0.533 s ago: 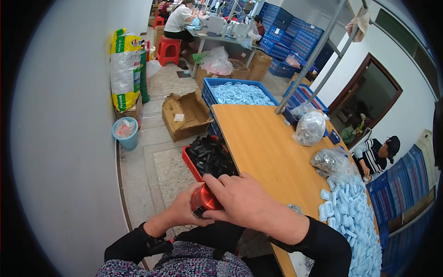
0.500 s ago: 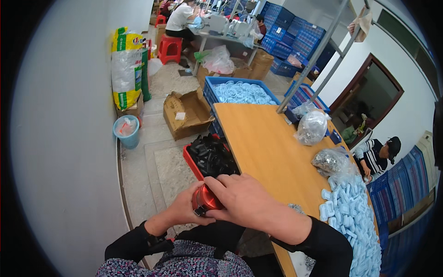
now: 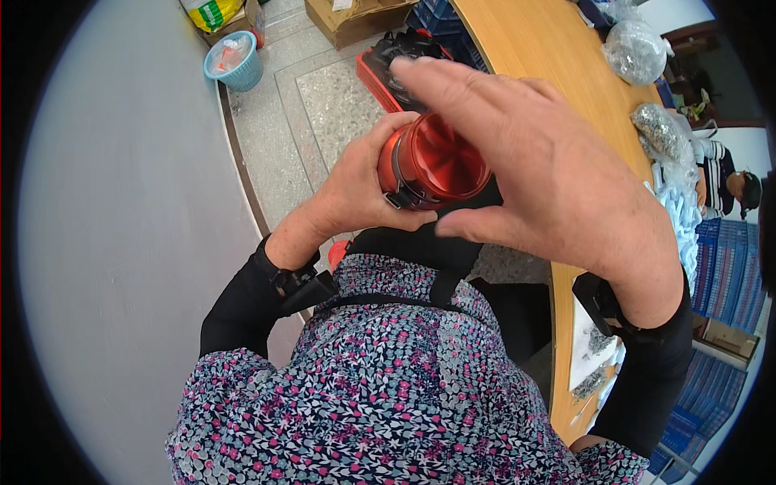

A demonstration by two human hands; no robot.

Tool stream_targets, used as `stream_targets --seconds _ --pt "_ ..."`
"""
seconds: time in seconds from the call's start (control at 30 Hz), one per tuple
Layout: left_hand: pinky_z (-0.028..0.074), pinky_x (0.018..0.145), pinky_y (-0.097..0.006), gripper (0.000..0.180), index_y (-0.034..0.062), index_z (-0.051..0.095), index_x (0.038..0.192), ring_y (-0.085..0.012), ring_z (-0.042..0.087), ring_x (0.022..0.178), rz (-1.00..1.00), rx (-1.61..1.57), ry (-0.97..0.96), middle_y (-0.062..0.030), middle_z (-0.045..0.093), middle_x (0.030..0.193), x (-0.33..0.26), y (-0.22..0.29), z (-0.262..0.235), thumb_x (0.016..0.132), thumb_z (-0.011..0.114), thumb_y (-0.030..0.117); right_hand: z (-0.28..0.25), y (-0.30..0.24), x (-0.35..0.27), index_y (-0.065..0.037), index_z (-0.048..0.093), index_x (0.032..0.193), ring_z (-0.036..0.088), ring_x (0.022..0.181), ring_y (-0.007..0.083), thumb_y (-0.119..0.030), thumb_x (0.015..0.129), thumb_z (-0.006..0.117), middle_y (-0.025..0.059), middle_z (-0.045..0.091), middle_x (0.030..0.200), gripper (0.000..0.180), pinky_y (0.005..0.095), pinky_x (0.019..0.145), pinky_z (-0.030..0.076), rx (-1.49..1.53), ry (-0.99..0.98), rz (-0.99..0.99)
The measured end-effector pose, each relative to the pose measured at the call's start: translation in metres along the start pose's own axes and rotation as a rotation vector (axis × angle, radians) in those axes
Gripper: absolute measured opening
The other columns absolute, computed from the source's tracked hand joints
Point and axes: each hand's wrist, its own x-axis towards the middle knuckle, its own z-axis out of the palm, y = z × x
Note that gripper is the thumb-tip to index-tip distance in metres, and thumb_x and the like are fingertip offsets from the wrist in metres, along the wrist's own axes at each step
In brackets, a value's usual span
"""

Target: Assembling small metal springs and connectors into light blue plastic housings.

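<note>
Gripping red bottle, left hand; right hand above.

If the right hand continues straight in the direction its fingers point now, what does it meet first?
The right hand points up-left, over the red bottle held by the left hand. Beyond the fingertips, the red crate on the floor probably comes first, though it lies much lower; depth is unclear.

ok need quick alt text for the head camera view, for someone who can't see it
Seen from above, a left hand grips a red bottle while the right hand spreads over its top. A wooden table stands at right.
</note>
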Motion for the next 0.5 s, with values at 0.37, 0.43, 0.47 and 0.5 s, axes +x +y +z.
stream_targets --seconds 0.37,0.43,0.47,0.5 --pt "0.048 0.102 -0.038 0.092 0.0044 0.047 0.135 -0.0279 0.062 0.115 -0.036 -0.04 -0.01 -0.0142 0.061 0.122 -0.013 -0.003 0.004 0.056 0.092 0.022 0.015 -0.002 -0.006 -0.006 0.05 0.137 0.062 0.106 0.036 -0.019 0.065 0.085 0.0175 0.064 0.115 0.08 0.0434 0.089 0.05 -0.069 -0.032 0.0" --pt "0.048 0.102 -0.037 0.092 0.0055 0.047 0.135 -0.0269 0.061 0.115 -0.029 0.001 -0.033 -0.0137 0.061 0.122 -0.013 -0.005 0.002 0.056 0.092 0.021 0.012 -0.008 0.0 -0.006 0.054 0.132 0.062 0.105 0.0353 -0.014 0.065 0.083 0.0169 0.064 0.115 0.074 0.0432 0.087 0.051 -0.031 0.024 0.096" --pt "0.048 0.102 -0.037 0.092 0.0055 0.047 0.135 -0.0269 0.061 0.115 -0.029 0.002 -0.029 -0.0137 0.061 0.122 -0.012 -0.005 0.002 0.056 0.092 0.021 0.003 -0.012 0.006 -0.006 0.057 0.128 0.061 0.108 0.0343 -0.011 0.063 0.083 0.0165 0.062 0.118 0.07 0.0426 0.088 0.051 -0.039 -0.215 0.243" --pt "0.048 0.102 -0.037 0.091 0.0057 0.048 0.135 -0.0268 0.061 0.115 -0.031 -0.014 -0.049 -0.0135 0.061 0.123 -0.012 -0.003 0.001 0.056 0.091 0.022 -0.002 -0.014 0.01 -0.007 0.059 0.124 0.06 0.111 0.0332 -0.008 0.062 0.083 0.0161 0.061 0.122 0.067 0.0421 0.09 0.051 -0.046 -0.454 0.389"
